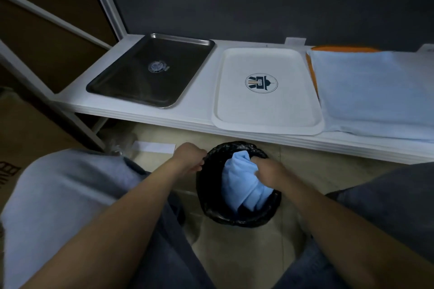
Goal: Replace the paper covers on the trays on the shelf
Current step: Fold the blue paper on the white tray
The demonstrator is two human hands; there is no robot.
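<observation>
Below the shelf [145, 115], at 6 o'clock from the white tray [267, 110], a bin with a black liner [211, 204] stands on the floor. Right hand [270, 172] is inside the bin mouth, fingers closed on crumpled light-blue paper cover [239, 183]; the paper lies at 9 o'clock of that hand, mostly inside the bin. Left hand [187, 157] pinches the liner rim at the bin's 10 o'clock. On the shelf: bare steel tray [112, 84] at left, white tray centre, both uncovered. At 3 o'clock, blue paper [375, 87] lies over what is probably an orange tray [312, 70], only edges showing.
</observation>
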